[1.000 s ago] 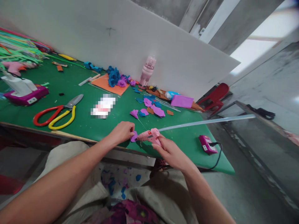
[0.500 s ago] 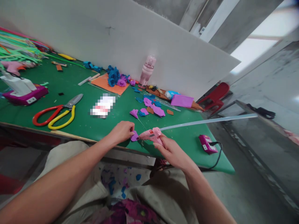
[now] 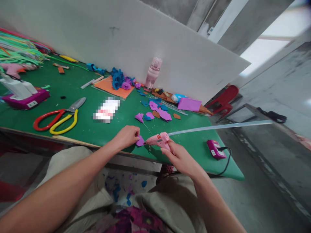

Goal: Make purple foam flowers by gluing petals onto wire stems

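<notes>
My left hand [image 3: 126,136] pinches a small purple foam petal [image 3: 140,141] at the near edge of the green table [image 3: 92,129]. My right hand [image 3: 179,158] grips a pink glue gun [image 3: 157,140] whose nozzle points left and touches the petal. A long clear glue stick [image 3: 218,127] juts from the back of the gun toward the right. Just beyond my hands lies a finished purple flower on a thin wire [image 3: 140,117].
Red-and-yellow scissors [image 3: 58,117] lie at left, beside a purple stand [image 3: 24,97]. Purple and blue foam scraps [image 3: 157,111], blue and purple flowers on an orange sheet [image 3: 120,81], a pink bottle [image 3: 153,73] and a purple plug adapter with cable [image 3: 215,149] sit on the table. A white board stands behind.
The glue gun's nozzle has shifted slightly right and up along the petal, and the glue stick's far end has swung a little. My left hand stays put.
</notes>
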Action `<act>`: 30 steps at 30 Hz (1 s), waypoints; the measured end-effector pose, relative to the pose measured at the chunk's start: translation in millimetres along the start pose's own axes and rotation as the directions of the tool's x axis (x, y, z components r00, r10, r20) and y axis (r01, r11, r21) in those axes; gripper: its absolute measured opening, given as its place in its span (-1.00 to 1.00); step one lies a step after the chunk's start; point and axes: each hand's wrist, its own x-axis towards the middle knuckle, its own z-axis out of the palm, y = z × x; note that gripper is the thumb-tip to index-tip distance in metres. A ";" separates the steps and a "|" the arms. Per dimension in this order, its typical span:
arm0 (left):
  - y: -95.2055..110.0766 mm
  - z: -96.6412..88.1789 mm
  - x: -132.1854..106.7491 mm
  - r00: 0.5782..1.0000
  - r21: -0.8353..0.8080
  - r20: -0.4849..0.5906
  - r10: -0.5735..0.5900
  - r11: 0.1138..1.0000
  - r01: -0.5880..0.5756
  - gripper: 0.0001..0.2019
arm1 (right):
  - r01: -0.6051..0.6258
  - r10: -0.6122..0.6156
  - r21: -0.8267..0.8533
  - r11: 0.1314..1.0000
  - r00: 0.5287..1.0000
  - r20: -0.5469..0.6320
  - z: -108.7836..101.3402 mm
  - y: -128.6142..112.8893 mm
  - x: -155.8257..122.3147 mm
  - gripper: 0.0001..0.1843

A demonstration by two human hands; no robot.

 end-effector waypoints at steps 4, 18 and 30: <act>-0.8 0.3 0.0 1.000 -0.005 -0.001 -0.001 1.000 0.001 -0.93 | -0.015 0.015 0.002 1.000 1.000 -0.010 -3.3 -1.9 -3.4 -0.74; 0.7 -1.2 0.0 1.000 0.009 0.009 0.004 1.000 -0.004 -0.93 | 0.039 -0.039 0.040 0.998 0.999 0.001 4.9 -6.7 0.7 -0.78; 1.5 -2.7 -0.1 1.000 -0.005 0.023 -0.017 1.000 0.018 -0.93 | 0.023 -0.023 0.019 1.000 1.000 -0.006 2.4 0.7 0.3 -0.75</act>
